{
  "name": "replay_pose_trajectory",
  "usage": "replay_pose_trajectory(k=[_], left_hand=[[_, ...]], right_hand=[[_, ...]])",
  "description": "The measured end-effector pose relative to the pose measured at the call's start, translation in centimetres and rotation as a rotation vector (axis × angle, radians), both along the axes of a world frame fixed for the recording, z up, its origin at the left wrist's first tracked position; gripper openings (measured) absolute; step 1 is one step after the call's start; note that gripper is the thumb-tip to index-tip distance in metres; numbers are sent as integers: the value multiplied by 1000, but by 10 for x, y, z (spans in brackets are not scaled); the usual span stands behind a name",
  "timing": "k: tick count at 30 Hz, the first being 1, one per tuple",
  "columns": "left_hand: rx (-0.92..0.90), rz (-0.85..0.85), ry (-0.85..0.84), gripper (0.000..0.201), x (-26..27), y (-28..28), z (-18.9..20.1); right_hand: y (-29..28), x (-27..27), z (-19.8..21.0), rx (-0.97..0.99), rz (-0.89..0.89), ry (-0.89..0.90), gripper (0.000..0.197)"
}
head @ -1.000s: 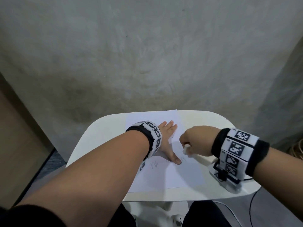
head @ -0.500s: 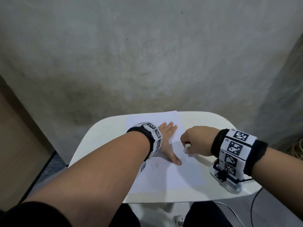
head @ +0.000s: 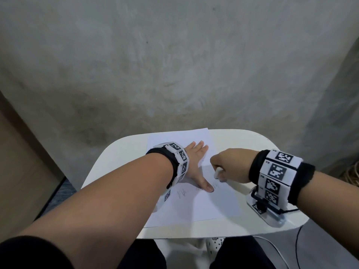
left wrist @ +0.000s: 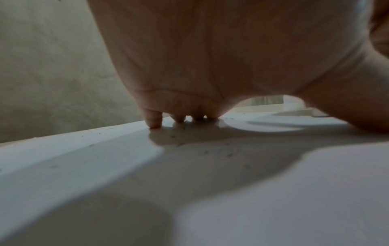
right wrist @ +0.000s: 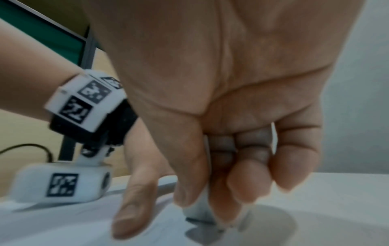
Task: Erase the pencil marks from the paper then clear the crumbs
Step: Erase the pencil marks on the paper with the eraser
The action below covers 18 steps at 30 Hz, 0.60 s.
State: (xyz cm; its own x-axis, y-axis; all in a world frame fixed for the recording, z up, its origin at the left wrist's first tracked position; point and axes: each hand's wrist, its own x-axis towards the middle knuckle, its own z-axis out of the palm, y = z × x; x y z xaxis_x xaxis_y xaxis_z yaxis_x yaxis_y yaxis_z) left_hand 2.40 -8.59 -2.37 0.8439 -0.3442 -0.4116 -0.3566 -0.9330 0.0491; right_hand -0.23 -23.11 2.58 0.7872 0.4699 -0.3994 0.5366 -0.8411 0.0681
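Both hands work on a white sheet of paper that lies flat on a small white table. On the paper's upper half, the left hand lies palm down with its fingers straight and close together and its thumb stretched toward the near side, tip pressing the sheet; the left wrist view shows the fingertips touching down at the paper's far part. Just to its right, the right hand is curled into a fist around a small white eraser, pinched between thumb and fingers, and the right wrist view shows the eraser with its lower end against the paper. Faint pencil marks show on the sheet by the left wrist, and a few more strokes sit beside the left thumb tip, under the eraser. Small dark crumbs speckle the paper beneath the left palm. Each wrist carries a black band with white coded blocks, and a thin black cable trails off the table's right edge.
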Motion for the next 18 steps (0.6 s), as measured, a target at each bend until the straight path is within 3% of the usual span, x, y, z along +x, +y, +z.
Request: replay_pose_trajectory(k=[8,12,18], left_hand=[[-4,-13,3,133,-4,-5,3],[-4,-21,0,133,-3,-3,3],[16,-50,16,135,0,-5,2]], right_hand=[[-5,-11,10,-108,28,107,6],[6,-1,7,-94,-57,23,6],[-2,-7,-10,-133,-14,9,7]])
